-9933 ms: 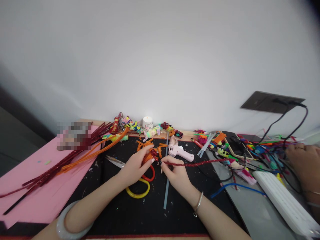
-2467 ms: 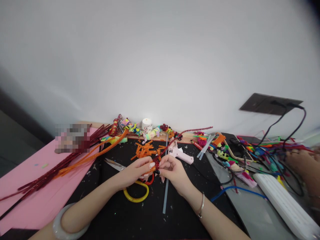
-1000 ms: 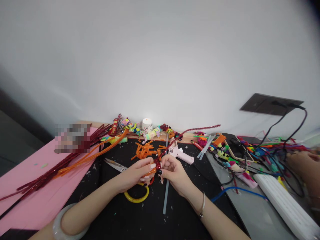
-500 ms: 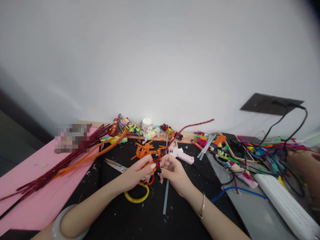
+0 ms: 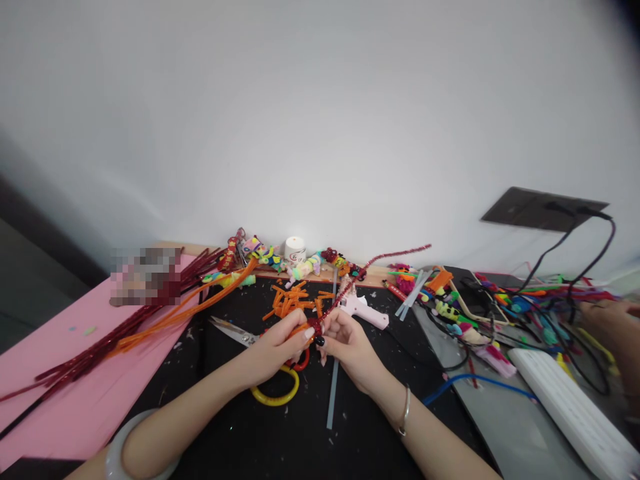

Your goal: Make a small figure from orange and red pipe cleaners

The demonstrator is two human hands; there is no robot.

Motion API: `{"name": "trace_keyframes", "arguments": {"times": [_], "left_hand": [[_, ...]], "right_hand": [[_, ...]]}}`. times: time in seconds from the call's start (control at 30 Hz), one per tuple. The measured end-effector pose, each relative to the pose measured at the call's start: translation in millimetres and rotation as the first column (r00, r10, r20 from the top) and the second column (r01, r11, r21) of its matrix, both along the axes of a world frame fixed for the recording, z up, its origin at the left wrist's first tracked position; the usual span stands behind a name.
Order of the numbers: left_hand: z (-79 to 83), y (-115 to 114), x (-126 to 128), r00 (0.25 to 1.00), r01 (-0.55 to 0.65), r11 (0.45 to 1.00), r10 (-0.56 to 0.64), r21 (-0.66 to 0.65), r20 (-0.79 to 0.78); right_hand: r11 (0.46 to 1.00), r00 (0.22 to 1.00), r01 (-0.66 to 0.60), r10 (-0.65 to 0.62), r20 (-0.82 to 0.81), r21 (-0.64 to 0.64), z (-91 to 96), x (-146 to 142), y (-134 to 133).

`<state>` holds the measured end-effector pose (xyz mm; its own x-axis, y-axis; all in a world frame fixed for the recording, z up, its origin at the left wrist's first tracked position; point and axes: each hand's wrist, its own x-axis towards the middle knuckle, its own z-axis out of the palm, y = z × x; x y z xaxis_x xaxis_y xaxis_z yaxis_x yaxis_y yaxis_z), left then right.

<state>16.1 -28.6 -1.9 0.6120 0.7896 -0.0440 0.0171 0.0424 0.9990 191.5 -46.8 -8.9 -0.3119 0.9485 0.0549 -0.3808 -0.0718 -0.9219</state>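
Note:
My left hand [image 5: 277, 347] is closed round a small orange and red pipe-cleaner piece [image 5: 311, 328] over the black mat [image 5: 280, 433]. My right hand [image 5: 347, 343] pinches the same piece from the right. A long red glitter pipe cleaner [image 5: 380, 263] runs from the piece up and to the right, its free end in the air. Scissors [image 5: 235, 330] with yellow and red handles lie under my left hand. A clear glue stick [image 5: 331, 393] lies on the mat below my right hand.
A pink glue gun [image 5: 363, 308] and cut orange bits [image 5: 290, 303] lie just behind my hands. Red and orange pipe cleaners [image 5: 125, 327] rest on pink paper [image 5: 65, 373] at left. Another person's hand [image 5: 610, 327] works among coloured wires at right, near a white power strip [image 5: 570, 410].
Ten seconds ago the red pipe cleaner lay flat to the right; it now points up and right. Over the last second my hands stay together, and its free end has swung slightly.

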Motion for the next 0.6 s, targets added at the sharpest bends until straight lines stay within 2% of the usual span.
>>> {"name": "trace_keyframes", "arguments": {"times": [0.3,0.6], "left_hand": [[-4.6,0.9,-1.7,1.0,0.013,0.999,-0.013,0.05,-0.01],[9.6,0.7,-2.9,0.958,0.02,0.974,0.046,0.226,-0.283]], "right_hand": [[1.0,1.0,-0.002,0.002,0.012,-0.029,3.6,0.2,-0.3],[1.0,0.998,0.006,-0.004,0.068,-0.03,4.2,-1.0,-1.3]]}}
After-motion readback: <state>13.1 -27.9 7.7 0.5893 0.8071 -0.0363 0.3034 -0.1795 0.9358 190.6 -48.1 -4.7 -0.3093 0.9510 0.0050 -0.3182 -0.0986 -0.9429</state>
